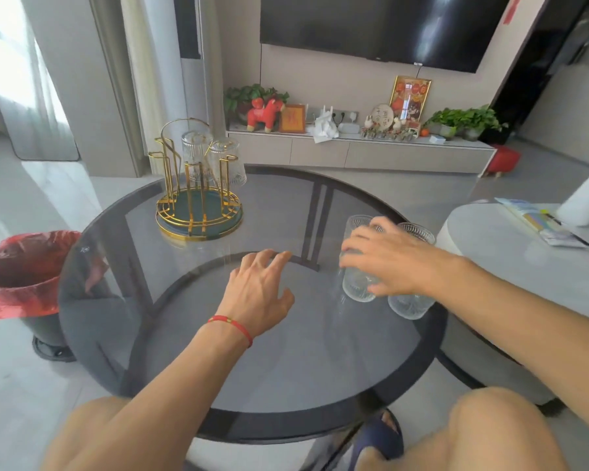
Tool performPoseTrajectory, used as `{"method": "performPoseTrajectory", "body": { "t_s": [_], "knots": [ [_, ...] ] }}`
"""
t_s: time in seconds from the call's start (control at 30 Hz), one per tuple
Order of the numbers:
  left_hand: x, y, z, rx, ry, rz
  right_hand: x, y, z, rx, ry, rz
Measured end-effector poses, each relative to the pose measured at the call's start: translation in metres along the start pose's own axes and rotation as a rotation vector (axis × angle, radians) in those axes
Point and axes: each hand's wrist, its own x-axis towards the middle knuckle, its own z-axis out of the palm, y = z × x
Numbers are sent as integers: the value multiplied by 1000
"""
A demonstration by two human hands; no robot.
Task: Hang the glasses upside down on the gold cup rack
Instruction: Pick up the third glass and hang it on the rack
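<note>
The gold cup rack [198, 212] stands at the far left of the round smoked-glass table [286, 385]. Two ribbed clear glasses hang upside down on it, one [195, 154] at the back and another [228, 164] to its right. Two more ribbed glasses stand upright at the table's right side. My right hand [388, 256] wraps around the left one [356, 283]. The other glass [412, 304] stands right beside it, partly hidden by my wrist. My left hand [257, 294] hovers over the table's middle, fingers spread, holding nothing.
A bin with a red bag [21, 277] stands on the floor to the left. A white round table [510, 239] with papers sits close on the right. A TV cabinet with ornaments [354, 147] runs along the far wall. My knees are under the near edge.
</note>
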Motion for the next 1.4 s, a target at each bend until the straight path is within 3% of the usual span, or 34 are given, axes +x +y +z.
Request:
{"method": "performPoseTrajectory", "body": {
  "t_s": [0.17, 0.4, 0.5, 0.63, 0.7, 0.87, 0.97, 1.03, 1.07, 1.13, 1.2, 1.4],
  "knots": [
    [-7, 4, 3, -4, 1, 10, 14, -20, 9, -289, -145, 27],
    [-5, -6, -2, -11, 4, -32, 28, -25, 7, -382, -86, -59],
    [1, -8, -4, -63, 16, -63, 34, -21, -2, -102, 28, 35],
    [7, -6, -17, -798, -83, -311, 58, -38, -23, 617, 170, 240],
    [11, -8, -25, -1063, -40, -397, 70, -48, -31, 853, 207, 300],
    [19, -35, -42, -1006, 214, -410, 113, -67, -54, 1000, 243, 268],
    [31, -55, -51, -1148, 303, -363, 135, -62, -63, 1065, 347, 305],
    [41, -77, -54, -1063, 381, -386, 153, -54, -70, 1164, 424, 361],
    [46, -91, -53, -887, 385, -403, 162, -49, -75, 1249, 464, 389],
    [51, -113, -43, -458, 302, -413, 175, -40, -84, 1428, 550, 422],
    [52, -130, -29, -211, 163, -353, 191, -31, -96, 1554, 636, 431],
    [61, -151, -17, -12, -35, -289, 257, -4, -148, 1719, 815, 351]
  ]
}}
